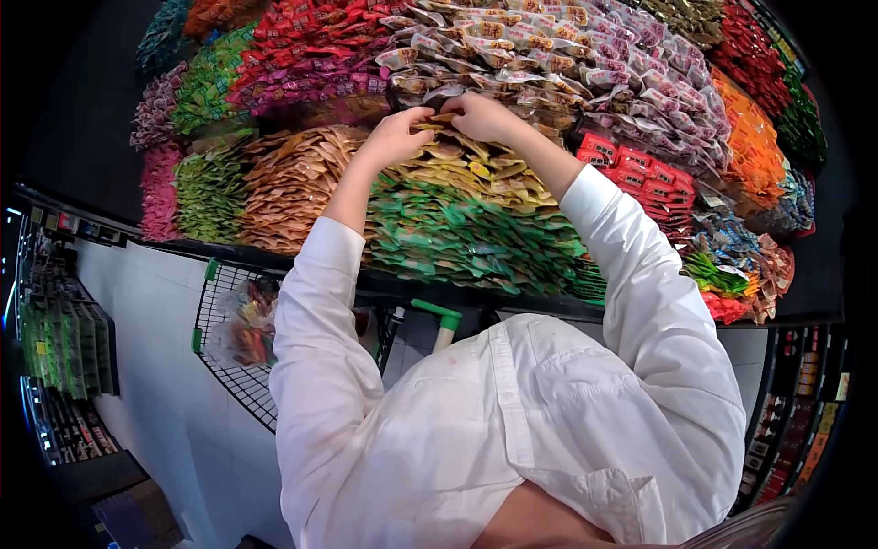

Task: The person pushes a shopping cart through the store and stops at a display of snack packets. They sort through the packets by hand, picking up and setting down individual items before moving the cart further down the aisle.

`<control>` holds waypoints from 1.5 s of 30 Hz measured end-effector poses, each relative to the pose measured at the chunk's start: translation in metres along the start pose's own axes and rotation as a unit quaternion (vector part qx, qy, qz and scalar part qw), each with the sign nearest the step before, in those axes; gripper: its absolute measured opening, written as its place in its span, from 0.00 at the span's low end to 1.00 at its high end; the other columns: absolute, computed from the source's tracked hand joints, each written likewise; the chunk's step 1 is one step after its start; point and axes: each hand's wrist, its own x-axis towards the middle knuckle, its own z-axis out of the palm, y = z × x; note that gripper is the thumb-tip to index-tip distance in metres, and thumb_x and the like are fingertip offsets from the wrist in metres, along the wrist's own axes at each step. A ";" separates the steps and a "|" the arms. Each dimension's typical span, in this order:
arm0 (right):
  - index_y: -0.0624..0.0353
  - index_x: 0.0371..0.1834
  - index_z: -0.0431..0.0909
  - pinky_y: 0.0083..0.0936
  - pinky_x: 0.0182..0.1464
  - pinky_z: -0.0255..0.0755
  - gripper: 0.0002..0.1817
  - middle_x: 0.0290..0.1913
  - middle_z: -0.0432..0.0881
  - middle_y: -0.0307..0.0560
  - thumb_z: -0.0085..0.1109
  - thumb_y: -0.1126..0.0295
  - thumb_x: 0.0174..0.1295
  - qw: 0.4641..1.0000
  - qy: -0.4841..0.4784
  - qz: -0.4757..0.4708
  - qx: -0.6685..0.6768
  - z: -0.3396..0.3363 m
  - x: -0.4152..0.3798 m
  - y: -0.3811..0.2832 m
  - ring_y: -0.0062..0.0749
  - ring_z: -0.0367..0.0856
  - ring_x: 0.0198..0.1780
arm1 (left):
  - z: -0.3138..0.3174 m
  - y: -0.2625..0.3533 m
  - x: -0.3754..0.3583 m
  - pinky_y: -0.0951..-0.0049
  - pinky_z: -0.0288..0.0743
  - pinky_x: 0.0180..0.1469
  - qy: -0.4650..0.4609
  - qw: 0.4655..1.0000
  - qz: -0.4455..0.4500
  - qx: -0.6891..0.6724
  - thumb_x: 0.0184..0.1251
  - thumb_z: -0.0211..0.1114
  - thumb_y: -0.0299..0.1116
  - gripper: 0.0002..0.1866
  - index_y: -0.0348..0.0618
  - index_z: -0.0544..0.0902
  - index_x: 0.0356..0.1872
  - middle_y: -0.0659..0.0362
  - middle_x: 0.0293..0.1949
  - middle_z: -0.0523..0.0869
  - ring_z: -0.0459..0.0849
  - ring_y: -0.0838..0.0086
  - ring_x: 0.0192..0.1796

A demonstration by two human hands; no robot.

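There are one left hand (397, 139), one right hand (485, 119), one cart (216, 320) and countless packets (480, 170).

No text, brand or number readable; print is too small or blurred. Where marks show:
- Glossy red plastic packets (636, 174), right of centre: white panels with dark characters, not resolvable.
- Clear plastic packets with purple-pink print (640, 64), upper right: characters smeared.
- Clear-and-brown plastic packets (494, 41), top centre: reddish and yellow print, can't make it out.
- Bright red plastic packets (315, 41), upper left: small pale lettering, illegible.
- Orange plastic packets (750, 137), right side: faint print, illegible.
- Small pale rectangular tag (842, 386), on the dark shelving (805, 412) at far right: too small to read.
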 end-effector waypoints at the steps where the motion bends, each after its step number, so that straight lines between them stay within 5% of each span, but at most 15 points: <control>1: 0.52 0.55 0.80 0.37 0.51 0.73 0.21 0.42 0.84 0.58 0.52 0.64 0.57 1.000 0.002 -0.003 -0.002 -0.001 -0.002 -0.001 0.45 0.83 0.47 | -0.001 0.000 0.002 0.65 0.71 0.59 -0.007 1.000 -0.004 0.015 0.64 0.64 0.39 0.26 0.41 0.74 0.62 0.50 0.58 0.80 0.78 0.64 0.60; 4: 0.51 0.54 0.80 0.42 0.42 0.76 0.19 0.41 0.84 0.57 0.50 0.71 0.59 0.972 0.191 -0.087 -0.107 0.004 -0.029 -0.011 0.51 0.83 0.39 | -0.003 0.002 0.003 0.65 0.72 0.58 -0.005 0.999 -0.005 0.048 0.63 0.64 0.39 0.25 0.41 0.75 0.61 0.50 0.57 0.81 0.79 0.62 0.59; 8: 0.52 0.57 0.78 0.36 0.38 0.76 0.19 0.37 0.84 0.57 0.52 0.78 0.62 0.921 0.335 -0.196 0.020 0.004 -0.070 -0.035 0.53 0.83 0.37 | -0.011 0.011 0.008 0.66 0.73 0.54 -0.060 0.996 -0.024 0.053 0.62 0.64 0.40 0.23 0.39 0.78 0.56 0.50 0.50 0.85 0.83 0.61 0.51; 13: 0.50 0.55 0.77 0.41 0.38 0.76 0.19 0.40 0.83 0.54 0.54 0.76 0.60 0.932 0.321 -0.154 0.065 0.017 -0.084 -0.045 0.52 0.82 0.38 | -0.014 0.003 0.021 0.65 0.75 0.51 -0.065 0.995 -0.020 0.066 0.61 0.65 0.39 0.20 0.42 0.82 0.53 0.49 0.46 0.86 0.85 0.59 0.48; 15: 0.52 0.56 0.78 0.31 0.36 0.76 0.20 0.39 0.84 0.54 0.56 0.79 0.60 0.929 0.332 -0.161 0.016 0.026 -0.085 -0.043 0.45 0.84 0.35 | -0.013 -0.012 0.033 0.66 0.75 0.51 -0.075 0.997 0.008 0.013 0.65 0.62 0.36 0.15 0.41 0.84 0.49 0.50 0.44 0.87 0.85 0.62 0.47; 18: 0.52 0.55 0.79 0.31 0.38 0.78 0.20 0.40 0.85 0.51 0.58 0.78 0.59 0.901 0.373 -0.213 -0.067 0.040 -0.082 -0.034 0.44 0.84 0.36 | -0.013 -0.026 0.043 0.67 0.75 0.51 -0.114 0.992 0.060 0.012 0.66 0.61 0.35 0.14 0.40 0.84 0.49 0.51 0.43 0.87 0.85 0.65 0.46; 22: 0.53 0.54 0.79 0.41 0.58 0.71 0.22 0.43 0.85 0.45 0.60 0.77 0.54 0.873 0.383 -0.241 -0.182 0.040 -0.089 -0.032 0.41 0.81 0.50 | -0.011 -0.025 0.040 0.68 0.75 0.48 -0.106 0.991 0.066 -0.051 0.69 0.60 0.36 0.14 0.37 0.84 0.47 0.54 0.41 0.87 0.84 0.69 0.43; 25: 0.51 0.51 0.80 0.45 0.62 0.67 0.21 0.43 0.85 0.40 0.61 0.75 0.51 0.863 0.394 -0.234 -0.212 0.040 -0.092 -0.030 0.37 0.79 0.52 | -0.012 -0.016 0.039 0.72 0.74 0.49 -0.148 0.988 0.017 -0.043 0.69 0.59 0.36 0.14 0.36 0.82 0.47 0.56 0.41 0.86 0.82 0.72 0.43; 30: 0.51 0.47 0.82 0.45 0.64 0.66 0.19 0.42 0.85 0.40 0.60 0.75 0.50 0.858 0.371 -0.239 -0.262 0.056 -0.083 -0.018 0.38 0.79 0.52 | -0.006 -0.024 0.035 0.75 0.72 0.53 -0.153 0.981 0.039 -0.111 0.71 0.57 0.36 0.15 0.39 0.80 0.53 0.58 0.47 0.84 0.80 0.73 0.47; 32: 0.51 0.51 0.81 0.44 0.64 0.64 0.19 0.41 0.85 0.44 0.60 0.75 0.53 0.894 0.324 -0.193 -0.241 0.057 -0.076 -0.013 0.41 0.77 0.54 | -0.004 -0.023 0.031 0.73 0.72 0.55 -0.141 0.976 0.092 -0.139 0.72 0.56 0.35 0.16 0.41 0.80 0.55 0.57 0.50 0.84 0.80 0.73 0.50; 41: 0.52 0.50 0.81 0.51 0.68 0.59 0.19 0.43 0.85 0.43 0.60 0.75 0.53 0.900 0.297 -0.226 -0.225 0.059 -0.066 -0.003 0.44 0.74 0.59 | -0.009 -0.020 0.040 0.74 0.68 0.59 -0.191 0.976 0.058 -0.091 0.73 0.54 0.34 0.16 0.36 0.80 0.54 0.59 0.51 0.84 0.79 0.75 0.53; 45: 0.53 0.44 0.82 0.51 0.70 0.52 0.16 0.42 0.85 0.44 0.51 0.58 0.60 0.903 0.287 -0.218 -0.232 0.057 -0.064 -0.007 0.48 0.73 0.60 | -0.007 -0.010 0.044 0.75 0.66 0.60 -0.198 0.975 0.045 -0.093 0.73 0.53 0.36 0.17 0.35 0.79 0.54 0.58 0.51 0.83 0.78 0.73 0.54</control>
